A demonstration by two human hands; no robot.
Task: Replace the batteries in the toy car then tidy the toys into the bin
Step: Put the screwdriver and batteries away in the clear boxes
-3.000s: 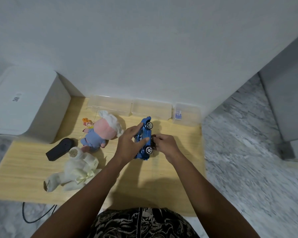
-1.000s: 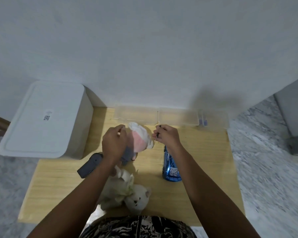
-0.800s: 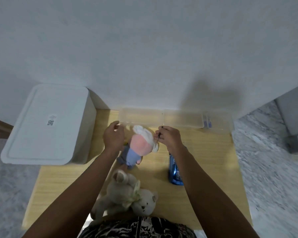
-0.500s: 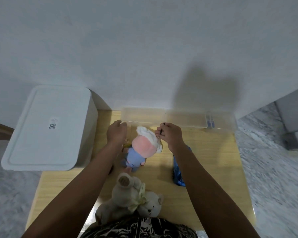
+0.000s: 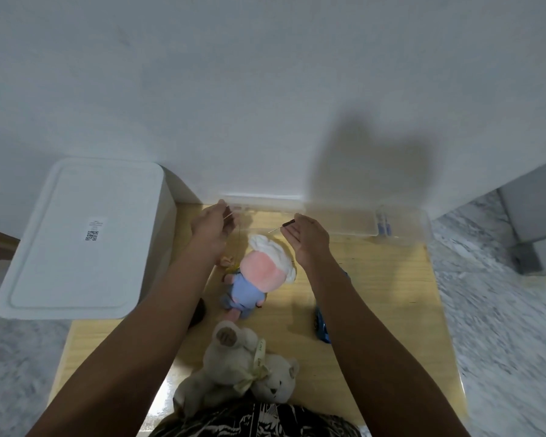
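The blue toy car [image 5: 322,326] lies on the wooden table [image 5: 385,298], mostly hidden under my right forearm. My right hand [image 5: 308,239] hovers near the back of the table, shut on a small screwdriver [image 5: 281,228] with its thin shaft pointing left. My left hand [image 5: 213,227] is at the back left, pinching a thin string that runs down towards the pink doll [image 5: 262,272] in blue clothes and a white hat. The doll lies between my hands. A white teddy bear [image 5: 240,367] lies at the near edge. The white bin [image 5: 82,238] stands to the left, with its lid on.
Clear plastic boxes [image 5: 341,217] line the wall at the back; the right one holds blue batteries [image 5: 383,227]. A black remote [image 5: 197,310] shows partly under my left forearm. Marble floor surrounds the table. A grey cabinet [image 5: 536,222] stands at the far right.
The car has gone from both hands to the table. My left hand has moved from the doll's body towards the back boxes. My right hand has lifted back with the screwdriver.
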